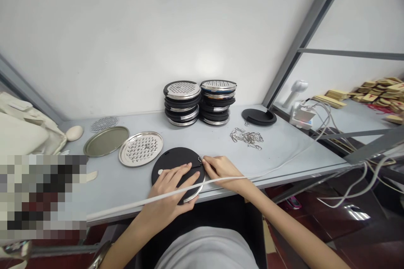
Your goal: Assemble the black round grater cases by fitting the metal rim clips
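Note:
A round black grater base with a shiny metal rim lies near the front edge of the table. My left hand holds it, fingers laid across the top and thumb at the near rim. At its right edge, my right hand pinches a small metal clip between thumb and forefinger. Just left of the base is a silver grater plate with raised teeth. A loose pile of small metal clips lies to the right, beyond my right hand.
Two stacks of round graters, a left stack and a right stack, stand by the wall. A black ring-shaped holder lies at right, an olive-green round plate at left. A white cable crosses in front of my arms.

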Demonstrator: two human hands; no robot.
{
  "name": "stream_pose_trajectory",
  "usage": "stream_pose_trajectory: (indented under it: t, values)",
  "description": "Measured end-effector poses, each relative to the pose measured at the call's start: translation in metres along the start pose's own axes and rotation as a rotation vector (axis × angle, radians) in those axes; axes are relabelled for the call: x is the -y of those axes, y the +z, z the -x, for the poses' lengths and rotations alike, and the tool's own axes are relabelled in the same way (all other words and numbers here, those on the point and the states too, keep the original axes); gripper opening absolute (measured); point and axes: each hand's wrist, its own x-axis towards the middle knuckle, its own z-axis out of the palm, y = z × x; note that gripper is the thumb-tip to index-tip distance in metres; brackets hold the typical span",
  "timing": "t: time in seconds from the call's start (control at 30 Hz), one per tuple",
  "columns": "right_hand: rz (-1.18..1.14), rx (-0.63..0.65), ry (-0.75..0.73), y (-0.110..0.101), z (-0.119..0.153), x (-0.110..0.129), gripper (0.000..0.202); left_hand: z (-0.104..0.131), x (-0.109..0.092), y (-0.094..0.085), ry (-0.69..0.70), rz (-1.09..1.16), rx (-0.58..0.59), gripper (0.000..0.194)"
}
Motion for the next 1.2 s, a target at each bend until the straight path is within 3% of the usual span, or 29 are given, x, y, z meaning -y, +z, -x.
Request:
stream_pose_trajectory:
  t: [1.2]
  values:
    - [-0.041,0.000,-0.011,0.0002,0.0000,-0.0020,0.032,-0.0015,-0.0017,-0.0002,-0.007,-0.021,0.000,0.044]
